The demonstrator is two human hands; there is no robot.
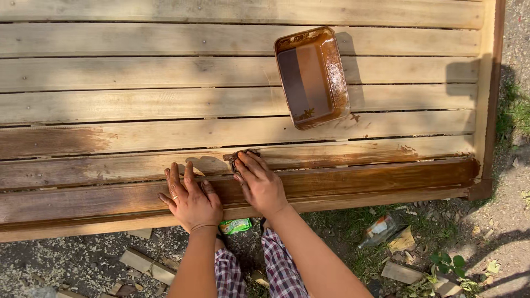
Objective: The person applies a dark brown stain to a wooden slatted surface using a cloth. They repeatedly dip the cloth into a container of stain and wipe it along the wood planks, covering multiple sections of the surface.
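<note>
On the ground at the far left, below the edge of the wooden slatted panel (110, 77), lie pale offcuts of wood (146, 265) among sawdust and gravel. The panel's nearer boards are stained dark brown along the front edge, with a brown patch at the left end of one slat higher up; the boards farther away are bare and pale.

The left hand (190, 198) lies flat on the stained front boards, fingers spread apart and pointing away from the body, holding nothing. Its fingers are smeared with brown stain. Just below its wrist, on the ground under the panel's edge, sits a small green and white wrapper (236, 225), crumpled and roughly rectangular.

Just beside it, the right hand (259, 185) presses down on a small dark staining rag (238, 158). The rag sits under the fingertips, at the far end of the hand, on the slat where wet brown meets bare wood. The fingers are held together and curled over the rag; only a dark bunched edge of it shows past them.

Farther up and to the right, well apart from both hands, a rectangular tray (312, 77) rests on the bare slats. Its walls are coated brown, and a shallow pool of brown stain lies in it.

On the grass to the lower right lies a clear plastic bottle (378, 230) on its side, bearing a red and white label, with a flat scrap of wood (401, 272) nearby.
</note>
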